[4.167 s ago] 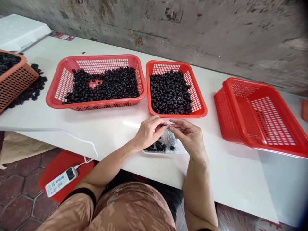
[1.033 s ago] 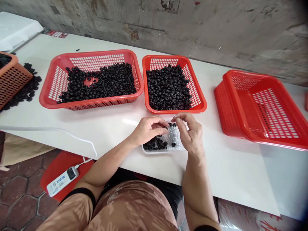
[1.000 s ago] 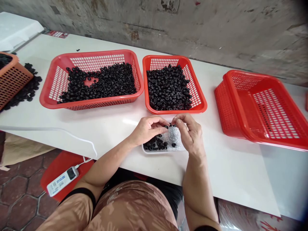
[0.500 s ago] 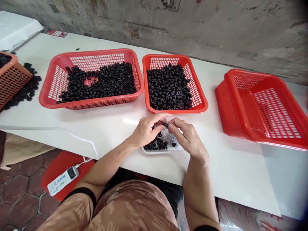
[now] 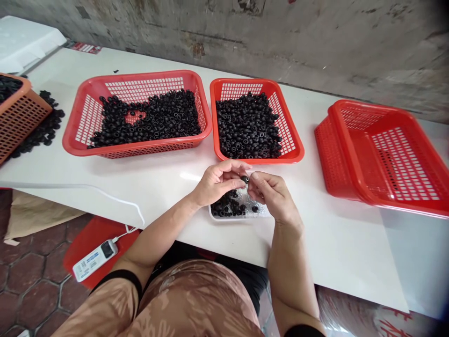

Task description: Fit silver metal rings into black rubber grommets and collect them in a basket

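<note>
My left hand [image 5: 217,182] and my right hand [image 5: 270,196] meet over a small white tray [image 5: 242,216] near the table's front edge. Between their fingertips is one small black ring [image 5: 244,179], pinched from both sides. The tray holds a heap of black rings [image 5: 228,208] on its left and small shiny metal pieces on its right, partly hidden by my right hand. Just behind my hands stands a red basket [image 5: 291,147] full of black rings.
A wider red basket [image 5: 80,145] of black rings sits to the left. An orange basket [image 5: 21,117] with loose rings beside it is at far left. Stacked red baskets [image 5: 351,154] lie at right. A white cable [image 5: 105,199] runs along the table edge.
My right hand rose from the shiny pieces in the tray and met my left hand. A black ring now sits between both sets of fingertips. The view shifted slightly.
</note>
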{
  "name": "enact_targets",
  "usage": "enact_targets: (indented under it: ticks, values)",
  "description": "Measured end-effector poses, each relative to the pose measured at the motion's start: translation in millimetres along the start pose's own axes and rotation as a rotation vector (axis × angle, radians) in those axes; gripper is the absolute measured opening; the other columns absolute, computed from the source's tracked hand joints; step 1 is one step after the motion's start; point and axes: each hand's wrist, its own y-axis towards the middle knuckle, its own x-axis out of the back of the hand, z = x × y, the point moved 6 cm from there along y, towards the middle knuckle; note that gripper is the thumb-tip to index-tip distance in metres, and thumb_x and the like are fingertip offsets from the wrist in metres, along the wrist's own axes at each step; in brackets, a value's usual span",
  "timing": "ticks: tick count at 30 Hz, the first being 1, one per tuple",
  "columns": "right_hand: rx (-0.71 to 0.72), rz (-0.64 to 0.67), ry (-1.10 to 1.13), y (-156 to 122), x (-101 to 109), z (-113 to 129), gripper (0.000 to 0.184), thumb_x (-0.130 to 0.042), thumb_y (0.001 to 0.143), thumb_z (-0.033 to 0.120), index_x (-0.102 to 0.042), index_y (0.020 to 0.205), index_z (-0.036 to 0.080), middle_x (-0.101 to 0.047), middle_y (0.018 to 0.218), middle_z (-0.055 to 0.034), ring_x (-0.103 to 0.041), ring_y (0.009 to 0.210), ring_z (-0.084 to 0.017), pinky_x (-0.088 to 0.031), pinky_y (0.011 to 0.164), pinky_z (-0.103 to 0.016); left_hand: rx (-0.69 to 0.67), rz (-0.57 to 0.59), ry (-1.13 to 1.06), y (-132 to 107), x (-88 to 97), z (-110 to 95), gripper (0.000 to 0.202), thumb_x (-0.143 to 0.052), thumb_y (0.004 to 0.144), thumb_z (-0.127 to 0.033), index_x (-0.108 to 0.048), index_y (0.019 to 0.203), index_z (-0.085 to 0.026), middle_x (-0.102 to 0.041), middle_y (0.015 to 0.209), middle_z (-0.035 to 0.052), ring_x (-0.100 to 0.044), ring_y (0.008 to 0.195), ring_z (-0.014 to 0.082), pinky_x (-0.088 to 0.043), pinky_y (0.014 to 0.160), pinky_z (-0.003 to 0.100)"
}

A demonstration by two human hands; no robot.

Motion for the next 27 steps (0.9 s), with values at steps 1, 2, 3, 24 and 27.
enact_targets:
  ticks: [1,2,3,24,27]
  values:
    - [0.008,-0.055,-0.063,1,2,-1,0.05,-0.056,0.098,0.062,-0.057,0.07,0.02,-0.05,0.056,0.0034,-0.036,0.049,-0.01,-0.028,0.049,-0.026,0.027,-0.023,-0.033,1,1.7,3,0.026,-0.08,0.083,-0.025,-0.074,0.107,-0.017,-0.074,0.1,0.0043,-0.07,0.082,0.0122,-0.058,0.078,0.025]
    - [0.024,-0.101,-0.157,3,4,-1,0.047,-0.056,0.099,0.058,-0.059,0.071,0.02,-0.052,0.056,0.0028,-0.039,0.05,-0.011,-0.031,0.051,-0.026,0.058,-0.042,-0.061,2,3.1,5,0.026,-0.082,0.082,-0.028,-0.074,0.104,-0.017,-0.074,0.099,0.0045,-0.069,0.082,0.0123,-0.057,0.078,0.026]
    - [0.045,-0.132,-0.28,5,4,-2,0.042,-0.057,0.099,0.051,-0.061,0.071,0.02,-0.055,0.057,0.002,-0.043,0.052,-0.012,-0.033,0.053,-0.027,0.087,-0.057,-0.089,3,4.3,7,0.026,-0.083,0.081,-0.031,-0.075,0.101,-0.016,-0.074,0.097,0.0047,-0.069,0.081,0.0126,-0.057,0.078,0.027]
    - [0.211,-0.16,-0.835,12,8,-19,0.029,-0.064,0.091,0.048,-0.072,0.077,0.023,-0.066,0.055,-0.0048,-0.062,0.05,-0.023,-0.042,0.053,-0.034,0.264,-0.041,-0.376,7,-6.8,10,0.028,-0.089,0.07,-0.031,-0.073,0.083,-0.011,-0.068,0.074,0.0011,-0.059,0.066,0.0084,-0.047,0.066,0.026]
    - [0.326,-0.22,-0.829,6,16,-15,0.036,-0.065,0.089,0.059,-0.07,0.069,0.029,-0.064,0.056,-0.0081,-0.06,0.05,-0.025,-0.04,0.05,-0.04,0.293,-0.013,-0.371,8,-14.3,9,0.011,-0.082,0.077,-0.018,-0.074,0.082,-0.014,-0.069,0.073,-0.0006,-0.062,0.065,0.0078,-0.048,0.063,0.022]
